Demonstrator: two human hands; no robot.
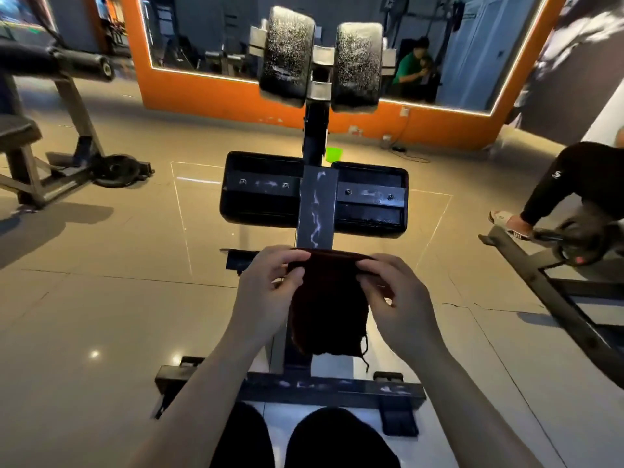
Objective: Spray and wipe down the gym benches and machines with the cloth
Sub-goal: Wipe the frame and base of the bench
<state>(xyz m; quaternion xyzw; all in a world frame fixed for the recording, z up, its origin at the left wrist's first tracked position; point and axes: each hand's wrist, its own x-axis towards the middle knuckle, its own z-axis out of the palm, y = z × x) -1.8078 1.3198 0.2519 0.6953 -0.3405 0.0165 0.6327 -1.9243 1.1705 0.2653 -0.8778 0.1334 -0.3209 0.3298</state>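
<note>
While you hold the cloth point(326, 309) stretched by its top edge, your left hand point(266, 292) pinches the left corner and your right hand point(395, 292) pinches the right, so the rest hangs down toward 6 o'clock, between your wrists. The streaked centre beam point(316, 207) of the bench lies straight ahead at 12 o'clock, its long axis running away from you (foam streaks show on it), just past the cloth's top edge. Both hands sit about equally near; the spray-speckled roller pads point(288, 55) stand farther off at 12.
</note>
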